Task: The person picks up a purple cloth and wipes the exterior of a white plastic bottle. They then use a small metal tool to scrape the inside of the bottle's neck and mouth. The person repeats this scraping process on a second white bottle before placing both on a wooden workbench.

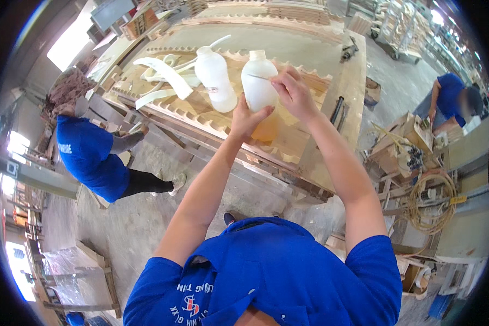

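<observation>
A white plastic bottle (259, 73) with a narrow pale neck stands over the wooden workpiece. My left hand (248, 118) is closed around its lower part. Beside the bottle's right side, my right hand (293, 89) pinches a thin, dark, rod-like tool (259, 77), which lies across the bottle's shoulder; its exact kind is too small to make out. Just left of my hands is a second white bottle (216, 81) with a bent spout and a small label. Curved white strips (168, 76) lie further left.
The wooden table (358, 70) carries scalloped wooden strips (301, 27) and dark tools (337, 108) at its right. A co-worker (89, 146) stands at the left, another (451, 98) at the far right. A coiled hose (430, 204) hangs at the right.
</observation>
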Action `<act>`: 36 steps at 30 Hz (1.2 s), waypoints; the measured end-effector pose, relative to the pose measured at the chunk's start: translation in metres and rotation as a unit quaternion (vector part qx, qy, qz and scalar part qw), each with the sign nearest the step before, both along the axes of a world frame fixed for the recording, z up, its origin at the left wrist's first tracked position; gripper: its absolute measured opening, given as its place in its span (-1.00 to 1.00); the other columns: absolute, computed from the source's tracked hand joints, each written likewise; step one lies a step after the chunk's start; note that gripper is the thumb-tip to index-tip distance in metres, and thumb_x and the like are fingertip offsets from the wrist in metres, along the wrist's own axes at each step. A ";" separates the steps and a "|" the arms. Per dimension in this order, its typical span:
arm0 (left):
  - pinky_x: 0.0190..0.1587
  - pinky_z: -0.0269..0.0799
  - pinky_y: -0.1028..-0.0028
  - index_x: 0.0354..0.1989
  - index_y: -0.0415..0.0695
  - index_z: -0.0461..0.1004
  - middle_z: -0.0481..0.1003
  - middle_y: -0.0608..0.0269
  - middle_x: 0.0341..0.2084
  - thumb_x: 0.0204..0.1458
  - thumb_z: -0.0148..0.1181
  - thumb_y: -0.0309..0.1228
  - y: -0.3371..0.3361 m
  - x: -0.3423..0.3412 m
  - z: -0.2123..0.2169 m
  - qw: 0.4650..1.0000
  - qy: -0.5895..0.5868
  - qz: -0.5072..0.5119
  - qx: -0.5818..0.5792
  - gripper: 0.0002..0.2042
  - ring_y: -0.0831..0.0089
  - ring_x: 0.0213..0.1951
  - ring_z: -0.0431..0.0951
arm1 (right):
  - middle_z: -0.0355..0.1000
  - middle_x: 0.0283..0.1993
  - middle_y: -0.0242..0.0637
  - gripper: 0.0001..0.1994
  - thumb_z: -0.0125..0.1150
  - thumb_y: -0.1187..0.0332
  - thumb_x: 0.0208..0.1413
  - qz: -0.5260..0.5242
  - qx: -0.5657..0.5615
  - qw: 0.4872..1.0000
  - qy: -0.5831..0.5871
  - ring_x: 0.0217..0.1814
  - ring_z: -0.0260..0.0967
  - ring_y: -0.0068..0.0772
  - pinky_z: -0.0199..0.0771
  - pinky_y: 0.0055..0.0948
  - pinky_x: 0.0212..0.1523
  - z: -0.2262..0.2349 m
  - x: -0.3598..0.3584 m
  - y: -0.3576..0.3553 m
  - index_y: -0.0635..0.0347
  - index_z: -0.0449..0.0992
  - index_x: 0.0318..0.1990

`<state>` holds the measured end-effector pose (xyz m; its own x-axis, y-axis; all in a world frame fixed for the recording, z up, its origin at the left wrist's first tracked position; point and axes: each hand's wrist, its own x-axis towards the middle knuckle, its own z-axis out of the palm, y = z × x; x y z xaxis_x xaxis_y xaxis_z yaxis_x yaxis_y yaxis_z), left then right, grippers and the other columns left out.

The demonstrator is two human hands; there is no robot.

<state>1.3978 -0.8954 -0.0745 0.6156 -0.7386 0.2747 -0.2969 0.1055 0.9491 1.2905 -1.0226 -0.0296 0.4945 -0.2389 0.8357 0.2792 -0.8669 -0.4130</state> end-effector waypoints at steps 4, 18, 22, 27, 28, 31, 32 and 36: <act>-0.05 0.41 0.28 0.13 -0.25 0.14 0.46 -0.06 -0.14 -0.17 0.35 -0.18 0.005 -0.004 0.002 0.994 -0.023 0.065 0.081 -0.27 0.19 -0.10 0.51 | 0.38 -0.32 -0.27 -0.94 0.13 0.51 0.09 0.021 0.048 0.997 0.060 -0.31 0.39 -0.31 0.42 -0.38 -0.30 -0.015 -0.010 0.010 0.18 0.44 -0.28; 0.12 0.26 0.24 0.16 -0.23 0.13 0.33 -0.09 0.05 -0.25 0.41 -0.25 0.025 -0.005 0.010 0.987 -0.141 -0.069 0.042 -0.22 0.14 0.10 0.35 | 0.40 -0.28 -0.46 -0.84 0.08 0.43 0.17 0.194 0.661 0.691 -0.218 -0.22 0.35 -0.56 0.40 -0.30 -0.16 -0.032 -0.038 0.030 0.04 0.38 -0.10; 0.11 0.27 0.17 0.18 -0.24 0.09 0.31 -0.15 0.05 -0.28 0.43 -0.22 0.015 -0.017 0.008 0.999 0.034 0.041 -0.001 -0.16 0.02 0.08 0.35 | 0.40 -0.32 -0.47 -0.88 0.11 0.42 0.15 0.214 0.655 0.698 -0.196 -0.27 0.33 -0.57 0.35 -0.32 -0.20 -0.025 -0.048 0.025 0.03 0.39 -0.16; 0.11 0.26 0.17 0.22 -0.21 0.01 0.25 -0.20 0.09 -0.22 0.36 -0.08 0.008 -0.009 0.007 0.996 -0.056 0.074 -0.020 -0.13 -0.02 0.09 0.33 | 0.37 -0.36 -0.49 -0.88 0.14 0.39 0.14 0.177 0.589 0.777 -0.136 -0.31 0.28 -0.61 0.33 -0.45 -0.24 -0.006 -0.055 0.026 0.03 0.39 -0.18; 0.11 0.26 0.17 0.22 -0.20 0.00 0.24 -0.20 0.10 -0.21 0.34 -0.05 0.007 -0.006 0.004 0.994 -0.076 0.067 -0.038 -0.13 -0.02 0.09 0.33 | 0.36 -0.36 -0.49 -0.87 0.15 0.41 0.14 0.152 0.553 0.811 -0.115 -0.32 0.28 -0.63 0.33 -0.48 -0.26 -0.003 -0.052 0.025 0.05 0.40 -0.16; 0.03 0.34 0.21 0.23 -0.19 0.01 0.34 -0.19 0.01 -0.21 0.33 -0.04 0.008 0.000 -0.002 0.982 -0.185 0.041 -0.004 -0.13 0.00 0.01 0.41 | 0.35 -0.36 -0.50 -0.83 0.15 0.44 0.13 0.084 0.427 0.898 -0.059 -0.32 0.28 -0.66 0.33 -0.57 -0.30 0.012 -0.039 0.016 0.12 0.44 -0.11; 0.00 0.36 0.21 0.22 -0.19 0.03 0.37 -0.18 -0.03 -0.22 0.33 -0.04 0.011 0.001 -0.004 0.983 -0.179 0.018 0.042 -0.14 0.00 -0.02 0.43 | 0.34 -0.35 -0.49 -0.82 0.15 0.45 0.13 0.073 0.379 0.921 -0.044 -0.32 0.28 -0.67 0.34 -0.59 -0.30 0.017 -0.033 0.015 0.15 0.45 -0.10; -0.03 0.39 0.20 0.18 -0.21 0.11 0.46 -0.18 -0.14 -0.24 0.37 -0.07 0.011 -0.010 0.008 0.982 -0.130 -0.025 0.134 -0.18 0.00 -0.07 0.49 | 0.34 -0.31 -0.44 -0.84 0.12 0.50 0.13 0.000 0.162 0.986 0.027 -0.35 0.31 -0.62 0.36 -0.61 -0.31 0.029 -0.029 0.002 0.23 0.52 -0.13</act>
<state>1.3876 -0.8846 -0.0660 0.5118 -0.8333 0.2092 -0.5341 -0.1179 0.8372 1.2615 -1.0207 -0.0004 0.5354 -0.4898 0.6881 0.2493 -0.6867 -0.6829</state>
